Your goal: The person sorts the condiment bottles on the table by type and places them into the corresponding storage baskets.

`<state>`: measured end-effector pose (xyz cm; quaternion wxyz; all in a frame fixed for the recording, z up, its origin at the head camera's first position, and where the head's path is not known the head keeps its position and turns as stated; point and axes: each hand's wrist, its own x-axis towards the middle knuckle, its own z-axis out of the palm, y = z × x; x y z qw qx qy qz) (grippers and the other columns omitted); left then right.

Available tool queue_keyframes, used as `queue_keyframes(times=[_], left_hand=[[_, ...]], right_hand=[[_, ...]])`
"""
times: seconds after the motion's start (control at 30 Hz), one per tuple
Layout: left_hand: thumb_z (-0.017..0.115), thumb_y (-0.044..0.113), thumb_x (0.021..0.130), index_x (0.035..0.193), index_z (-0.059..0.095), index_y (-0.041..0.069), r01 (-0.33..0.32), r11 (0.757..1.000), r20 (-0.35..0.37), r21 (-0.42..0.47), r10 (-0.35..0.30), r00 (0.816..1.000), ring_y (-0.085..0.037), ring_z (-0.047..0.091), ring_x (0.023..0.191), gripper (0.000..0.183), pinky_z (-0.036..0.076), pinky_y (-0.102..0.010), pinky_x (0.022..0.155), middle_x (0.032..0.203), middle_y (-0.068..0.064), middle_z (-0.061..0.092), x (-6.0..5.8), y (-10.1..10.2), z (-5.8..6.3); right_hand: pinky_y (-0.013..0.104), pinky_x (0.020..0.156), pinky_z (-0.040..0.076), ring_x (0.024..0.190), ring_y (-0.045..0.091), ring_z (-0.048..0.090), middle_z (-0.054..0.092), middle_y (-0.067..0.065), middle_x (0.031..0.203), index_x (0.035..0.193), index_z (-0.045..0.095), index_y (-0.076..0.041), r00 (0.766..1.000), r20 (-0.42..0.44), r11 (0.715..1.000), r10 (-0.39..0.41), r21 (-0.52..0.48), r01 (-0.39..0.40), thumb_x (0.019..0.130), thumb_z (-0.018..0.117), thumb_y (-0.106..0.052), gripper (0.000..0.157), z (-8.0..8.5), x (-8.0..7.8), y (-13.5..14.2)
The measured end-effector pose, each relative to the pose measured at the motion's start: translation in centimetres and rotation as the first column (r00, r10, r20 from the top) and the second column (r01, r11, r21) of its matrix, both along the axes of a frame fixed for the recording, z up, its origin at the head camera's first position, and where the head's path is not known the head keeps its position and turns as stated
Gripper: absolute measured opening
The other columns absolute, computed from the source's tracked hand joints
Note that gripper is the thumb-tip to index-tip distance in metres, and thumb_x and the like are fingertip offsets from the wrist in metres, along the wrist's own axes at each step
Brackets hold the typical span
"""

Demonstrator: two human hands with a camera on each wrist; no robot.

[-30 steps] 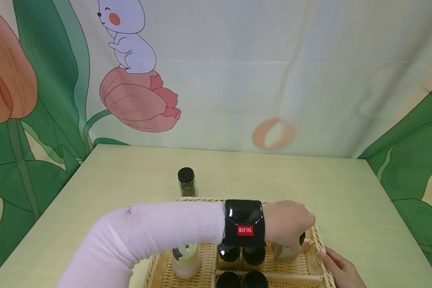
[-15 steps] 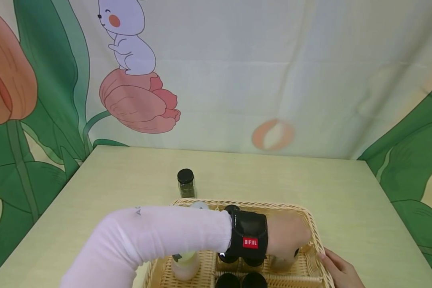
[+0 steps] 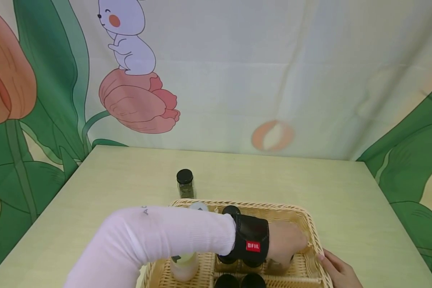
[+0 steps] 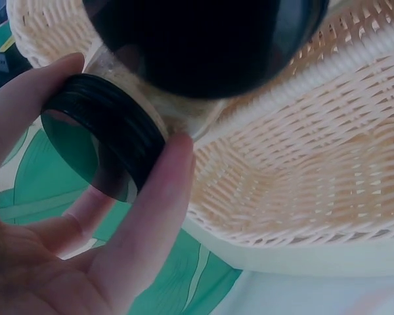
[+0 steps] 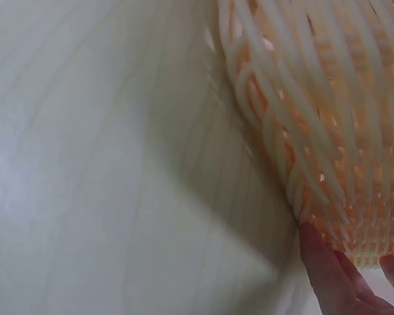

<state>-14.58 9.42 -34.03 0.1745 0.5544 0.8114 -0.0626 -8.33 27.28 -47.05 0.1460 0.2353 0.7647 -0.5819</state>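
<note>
My left hand [image 3: 286, 242] reaches across into the wicker basket [image 3: 259, 205]. Its thumb and fingers grip the black lid [image 4: 105, 125] of a small glass jar [image 3: 276, 267], whose body shows pale contents. The jar leans in the left wrist view, close against another jar with a large black lid [image 4: 203, 39]. At the basket's right side, my right hand [image 3: 340, 272] holds the rim from outside. The right wrist view has its fingers [image 5: 325, 272] against the woven wall. More black-lidded jars [image 3: 253, 281] stand in the basket, some partly hidden by my left sleeve and wristband.
Behind the basket, a black-lidded jar of dark green herbs [image 3: 185, 184] stands on the table [image 3: 129, 176]. A pale bottle [image 3: 185, 268] and a white-topped container [image 3: 199, 206] are in the basket's left section. Woven dividers split the basket. A printed curtain [image 3: 216, 80] hangs behind.
My left hand has lowered and moved slightly left and nearer with the jar, towards the jars in the middle. More of the basket's back rim shows. My right hand stays at the rim.
</note>
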Motion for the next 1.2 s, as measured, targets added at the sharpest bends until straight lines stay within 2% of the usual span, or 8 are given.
queue_keyframes(times=[0.17, 0.33, 0.6, 0.83, 0.93, 1.1, 1.2], left_hand=[[0.069, 0.017, 0.073, 0.093, 0.059, 0.018, 0.026, 0.999, -0.037, -0.026, -0.027, 0.999, -0.005, 0.047, 0.071, 0.023, 0.035, -0.015, 0.060, 0.080, 0.010, 0.056, 0.2, 0.2, -0.6], [0.069, 0.019, 0.072, 0.095, 0.058, 0.019, 0.023, 0.999, -0.060, -0.039, -0.026, 0.998, -0.004, 0.048, 0.074, 0.025, 0.038, -0.014, 0.064, 0.082, 0.011, 0.057, 0.4, 0.3, -1.0], [0.071, 0.020, 0.072, 0.100, 0.057, 0.018, 0.006, 0.998, 0.009, -0.056, -0.005, 1.000, -0.005, 0.046, 0.074, 0.031, 0.036, -0.014, 0.063, 0.084, 0.011, 0.056, 0.0, 0.4, -1.2], [0.070, 0.024, 0.075, 0.107, 0.057, 0.017, 0.029, 0.997, 0.021, -0.067, -0.028, 0.999, -0.005, 0.045, 0.073, 0.035, 0.035, -0.015, 0.062, 0.083, 0.011, 0.055, -0.3, 0.2, -1.1], [0.067, 0.023, 0.077, 0.105, 0.058, 0.017, 0.038, 0.998, 0.029, -0.056, -0.036, 0.999, -0.006, 0.043, 0.069, 0.030, 0.032, -0.016, 0.058, 0.078, 0.010, 0.052, -0.3, 0.1, -0.9], [0.061, 0.024, 0.084, 0.092, 0.058, 0.015, 0.032, 0.999, 0.079, -0.033, -0.029, 0.996, -0.007, 0.040, 0.060, 0.013, 0.027, -0.017, 0.052, 0.068, 0.007, 0.046, -0.5, -0.4, 0.3], [0.059, 0.030, 0.085, 0.095, 0.057, 0.016, 0.015, 1.000, 0.064, -0.022, -0.014, 0.998, -0.006, 0.043, 0.060, 0.017, 0.030, -0.016, 0.053, 0.069, 0.007, 0.048, -0.6, -0.9, 1.4]], right_hand=[[0.038, 0.064, 0.053, 0.076, 0.024, 0.064, 0.059, 0.024, 0.106, 0.134, 0.031, 0.004, 1.000, 0.003, 1.000, -0.009, -0.011, 0.009, 0.057, 0.061, -0.069, 0.111, -0.2, 0.0, 0.1], [0.039, 0.064, 0.053, 0.076, 0.025, 0.064, 0.060, 0.024, 0.104, 0.135, 0.030, 0.004, 1.000, -0.004, 1.000, -0.013, -0.026, 0.013, 0.057, 0.062, -0.069, 0.111, -0.4, 0.0, 0.1], [0.039, 0.064, 0.053, 0.077, 0.024, 0.064, 0.059, 0.025, 0.106, 0.135, 0.030, 0.003, 1.000, -0.001, 1.000, -0.011, -0.025, 0.011, 0.059, 0.061, -0.068, 0.109, -0.4, 0.0, 0.1], [0.038, 0.065, 0.053, 0.077, 0.024, 0.064, 0.056, 0.027, 0.110, 0.135, 0.028, 0.004, 1.000, -0.003, 1.000, 0.013, -0.014, -0.013, 0.064, 0.058, -0.067, 0.105, -0.4, -0.1, 0.1], [0.038, 0.065, 0.053, 0.079, 0.024, 0.063, 0.055, 0.027, 0.111, 0.135, 0.028, 0.004, 1.000, -0.011, 1.000, 0.015, -0.011, -0.015, 0.067, 0.058, -0.066, 0.102, -0.4, 0.0, 0.1], [0.038, 0.065, 0.053, 0.079, 0.025, 0.064, 0.054, 0.028, 0.112, 0.136, 0.028, 0.004, 1.000, -0.013, 1.000, 0.014, -0.008, -0.014, 0.066, 0.058, -0.067, 0.104, -0.2, 0.1, 0.1], [0.038, 0.065, 0.053, 0.079, 0.026, 0.064, 0.053, 0.028, 0.114, 0.136, 0.028, 0.003, 1.000, -0.010, 1.000, 0.016, -0.008, -0.016, 0.065, 0.058, -0.068, 0.105, -0.2, 0.1, 0.1]])
